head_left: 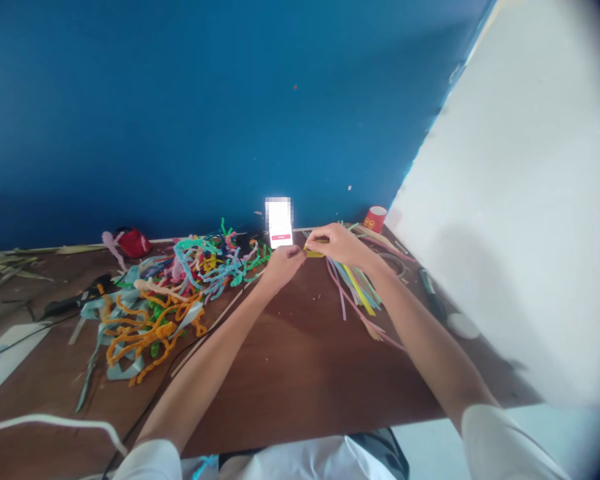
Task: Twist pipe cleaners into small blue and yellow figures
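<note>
My left hand (286, 264) is closed in a pinch just in front of a lit phone (280, 227) standing against the wall. My right hand (339, 243) pinches with thumb and forefinger close beside it, fingertips nearly meeting those of the left. What the fingers hold, if anything, is too small to make out. A yellow piece (317, 249) shows between the hands; I cannot tell whether it is held or lies behind them. Under my right hand and wrist, long pastel strips (355, 287) in yellow, green, pink and lilac fan out on the table.
A tangled pile of fuzzy pipe cleaners (155, 327) covers the table's left side, with a red pouch (133, 243) behind it. A red paper cup (375, 219) stands at the back right. A white round object (463, 326) lies by the white wall; a white cable (55, 420) crosses the front left.
</note>
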`<action>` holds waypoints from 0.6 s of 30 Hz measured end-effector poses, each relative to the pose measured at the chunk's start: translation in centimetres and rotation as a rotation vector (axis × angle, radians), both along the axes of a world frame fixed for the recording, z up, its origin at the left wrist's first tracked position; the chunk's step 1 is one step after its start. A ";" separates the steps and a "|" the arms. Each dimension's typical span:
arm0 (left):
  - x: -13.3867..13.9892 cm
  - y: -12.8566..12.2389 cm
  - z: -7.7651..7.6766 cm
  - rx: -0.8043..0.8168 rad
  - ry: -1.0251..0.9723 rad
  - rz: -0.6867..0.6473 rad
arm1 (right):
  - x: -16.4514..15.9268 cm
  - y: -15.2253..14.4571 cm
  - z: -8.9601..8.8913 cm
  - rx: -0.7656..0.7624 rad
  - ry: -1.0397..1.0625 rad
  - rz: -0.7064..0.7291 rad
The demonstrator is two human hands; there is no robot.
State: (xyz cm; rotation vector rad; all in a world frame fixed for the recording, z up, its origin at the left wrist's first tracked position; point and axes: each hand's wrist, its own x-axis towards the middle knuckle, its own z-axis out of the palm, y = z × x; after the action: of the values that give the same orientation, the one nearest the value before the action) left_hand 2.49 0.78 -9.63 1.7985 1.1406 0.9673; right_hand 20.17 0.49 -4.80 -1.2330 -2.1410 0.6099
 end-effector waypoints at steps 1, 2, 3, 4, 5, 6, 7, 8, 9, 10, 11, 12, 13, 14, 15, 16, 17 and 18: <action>0.0 0.1 -0.1 0.024 0.017 0.017 | -0.2 -0.1 0.0 0.021 -0.022 0.002; 0.0 0.2 -0.1 0.045 0.022 0.034 | -0.4 -0.2 0.0 0.039 -0.040 0.003; 0.0 0.3 -0.2 0.060 0.014 0.049 | -0.6 -0.4 0.1 0.053 -0.053 0.003; 0.0 0.4 -0.3 0.067 -0.009 0.057 | -0.7 -0.5 0.2 0.061 -0.063 0.009; 0.1 0.4 -0.4 0.064 -0.048 0.062 | -0.8 -0.7 0.2 0.065 -0.067 0.021; 0.1 0.4 -0.5 0.052 -0.099 0.066 | -0.9 -0.8 0.4 0.069 -0.064 0.033; 0.2 0.4 -0.6 0.028 -0.157 0.067 | -1.0 -0.9 0.5 0.072 -0.058 0.043; 0.3 0.4 -0.6 -0.004 -0.218 0.069 | -1.0 -1.0 0.5 0.073 -0.054 0.048; 0.3 0.3 -0.6 -0.040 -0.279 0.067 | -1.0 -1.1 0.6 0.072 -0.053 0.046; 0.4 0.2 -0.5 -0.075 -0.341 0.061 | -0.9 -1.1 0.6 0.068 -0.054 0.038; 0.4 0.0 -0.4 -0.109 -0.402 0.047 | -0.9 -1.0 0.6 0.062 -0.060 0.029; 0.4 -0.1 -0.3 -0.138 -0.459 0.023 | -0.8 -0.9 0.6 0.053 -0.066 0.026; 0.3 -0.2 0.0 -0.164 -0.515 -0.009 | -0.6 -0.8 0.5 0.040 -0.066 0.029; 0.2 -0.3 0.2 -0.187 -0.563 -0.048 | -0.5 -0.6 0.3 0.019 -0.054 0.034; 0.1 -0.3 0.4 -0.209 -0.600 -0.090 | -0.3 -0.4 0.1 -0.010 -0.028 0.040; -0.1 -0.3 0.6 -0.228 -0.628 -0.130 | -0.1 -0.2 -0.1 -0.046 0.005 0.049; -0.2 -0.3 0.8 -0.251 -0.645 -0.172 | 0.1 0.1 -0.3 -0.084 0.045 0.060; -0.3 -0.2 0.9 -0.275 -0.650 -0.215 | 0.4 0.4 -0.5 -0.121 0.086 0.073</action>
State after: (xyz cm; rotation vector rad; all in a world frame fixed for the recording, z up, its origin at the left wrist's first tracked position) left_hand 2.14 0.53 -8.77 1.2166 0.6179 1.0906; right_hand 20.55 0.85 -5.27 -1.1733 -2.1117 0.8197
